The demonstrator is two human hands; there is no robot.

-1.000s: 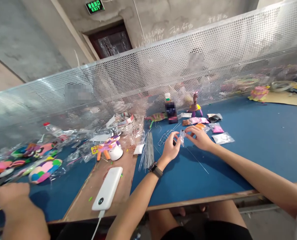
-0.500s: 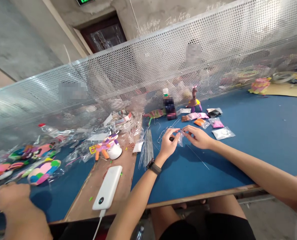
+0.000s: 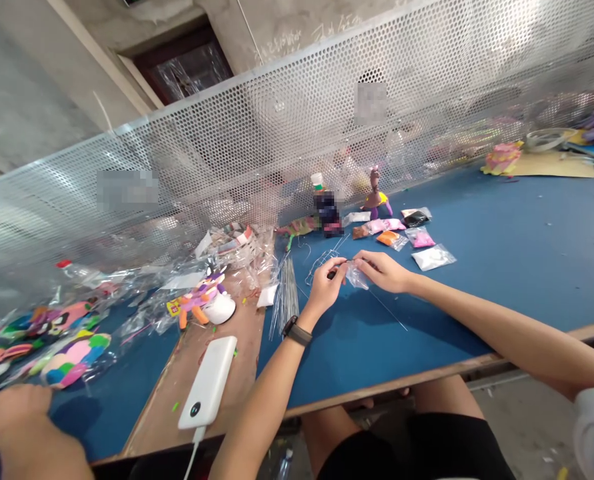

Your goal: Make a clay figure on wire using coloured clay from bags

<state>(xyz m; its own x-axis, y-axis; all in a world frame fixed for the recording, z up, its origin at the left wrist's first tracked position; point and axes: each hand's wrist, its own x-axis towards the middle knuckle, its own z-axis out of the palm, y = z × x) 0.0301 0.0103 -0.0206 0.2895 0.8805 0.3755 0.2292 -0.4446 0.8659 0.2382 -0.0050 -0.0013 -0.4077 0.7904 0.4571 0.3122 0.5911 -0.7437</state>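
My left hand (image 3: 325, 285), with a dark watch on its wrist, is closed in a pinch over the blue table (image 3: 347, 360). Close against it, my right hand (image 3: 385, 272) pinches too. Between the two hangs a small clear plastic bag (image 3: 357, 277), its upper edge at the fingertips. Something small and dark shows at my left fingers; I cannot make out what. A single thin wire (image 3: 389, 311) lies just right of the bag. Left of my hands is a bundle of straight metal wires (image 3: 287, 293), and behind them some bent wire (image 3: 321, 261).
Beyond my hands lie several clay packets, including a white packet (image 3: 433, 257) and an orange packet (image 3: 391, 239). A clay figure (image 3: 375, 199) and a bottle (image 3: 327, 207) stand behind. A power bank (image 3: 209, 381) lies left. Another person's hand (image 3: 17, 410) is at far left.
The camera view has shifted a little, moving the scene leftward. Both hands stay together at the clear bag, which shows more fully below the fingers now.
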